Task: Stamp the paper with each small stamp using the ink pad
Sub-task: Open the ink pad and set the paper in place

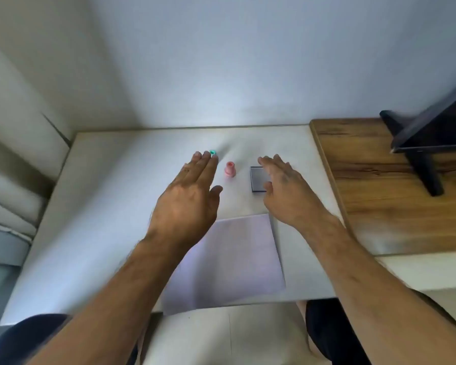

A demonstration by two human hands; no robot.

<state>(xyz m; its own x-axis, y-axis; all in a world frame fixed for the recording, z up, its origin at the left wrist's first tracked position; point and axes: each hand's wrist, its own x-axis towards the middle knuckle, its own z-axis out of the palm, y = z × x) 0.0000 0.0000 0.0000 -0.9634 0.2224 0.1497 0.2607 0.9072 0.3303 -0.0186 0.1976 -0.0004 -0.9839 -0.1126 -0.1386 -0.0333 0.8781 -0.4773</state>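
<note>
On the white desk [103, 206] the paper [234, 259] lies nearest. Both hands, left hand [187, 196] and right hand [287, 191], hover empty, fingers loosely spread. Ink pad [257, 179] sits half-hidden; pink stamp [230, 169] and green stamp [212, 152] stand upright. A hurried reach may topple 1.

1. A small pink plastic stamp [230, 169] stands upright at mid-table.
2. A small teal stamp [213, 152] sits farther back to its left, mostly hidden.
3. A dark square ink pad [257, 179] lies flat to the right.
4. A pale lilac paper sheet [229, 259] lies flat at the near edge.
</note>
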